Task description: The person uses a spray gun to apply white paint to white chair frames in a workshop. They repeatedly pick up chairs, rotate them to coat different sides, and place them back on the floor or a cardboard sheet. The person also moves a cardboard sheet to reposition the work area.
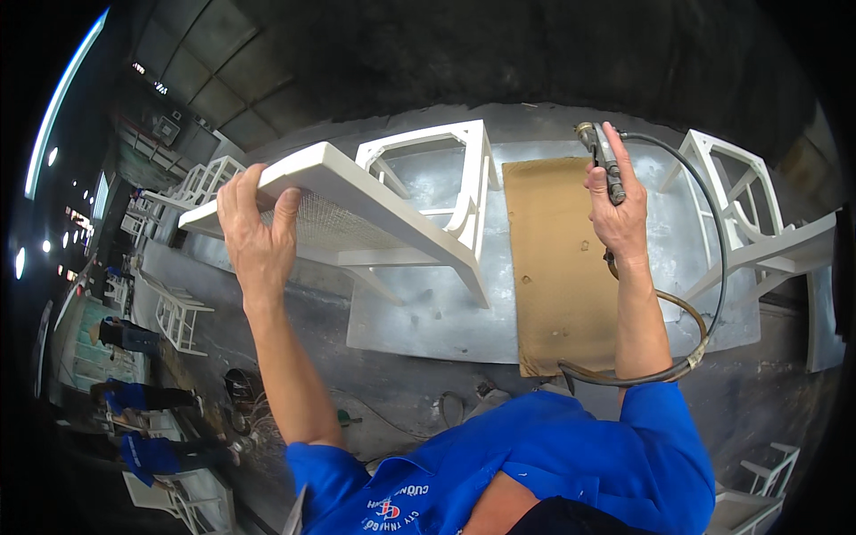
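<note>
My left hand (257, 230) is closed around the upper edge of a white chair (406, 212), thumb on one side and fingers on the other. A woven mesh panel fills the chair's frame, which is tilted. My right hand (622, 214) is wrapped around a metal spray gun (610, 160), held up over a brown cardboard sheet (553, 267). From the gun a dark hose (719, 232) loops round to the right and back past my forearm. Part of the grip is hidden by my palm.
Under the cardboard lies a silvery sheet (401, 325). A white chair frame (477, 169) stands behind the held chair, another white chair (758, 236) at the right. More white chairs (183, 308) and several people (152, 450) are at the left. Cables (383, 419) lie on the floor.
</note>
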### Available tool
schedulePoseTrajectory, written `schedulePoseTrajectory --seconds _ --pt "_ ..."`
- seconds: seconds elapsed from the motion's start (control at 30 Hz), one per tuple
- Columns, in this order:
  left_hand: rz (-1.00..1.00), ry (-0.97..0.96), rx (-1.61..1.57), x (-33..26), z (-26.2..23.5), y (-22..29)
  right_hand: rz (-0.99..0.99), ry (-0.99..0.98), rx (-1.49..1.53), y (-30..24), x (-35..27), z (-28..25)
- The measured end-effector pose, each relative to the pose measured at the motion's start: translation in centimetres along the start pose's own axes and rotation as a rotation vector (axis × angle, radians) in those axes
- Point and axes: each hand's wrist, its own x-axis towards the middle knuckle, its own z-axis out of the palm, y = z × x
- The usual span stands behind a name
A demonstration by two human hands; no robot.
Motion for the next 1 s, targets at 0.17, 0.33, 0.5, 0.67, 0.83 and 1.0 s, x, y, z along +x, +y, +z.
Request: schedulePoseTrajectory --seconds 0.17,0.33,0.5,0.67,0.83,1.0 --pt "0.043 0.076 -0.007 -2.6 -0.4 -0.1 0.062 -0.144 0.025 0.0 -3.4 5.3" --pt "0.033 0.108 0.008 -5.5 -2.4 0.6 0.018 -0.252 -0.002 2.5 -7.2 11.2" --pt "-0.001 0.133 0.029 -8.0 -3.9 1.1 0.106 -0.285 0.014 5.8 -8.1 16.1" --pt "-0.034 0.121 0.001 -9.5 -4.7 1.5 0.1 -0.385 0.017 6.5 -7.5 20.1" --pt "-0.057 0.119 0.013 -10.2 -5.2 2.1 0.025 -0.497 0.097 5.3 -7.2 22.8" --pt "-0.052 0.118 -0.005 -10.6 -5.3 2.2 -0.016 -0.451 0.105 4.9 -6.9 23.7"
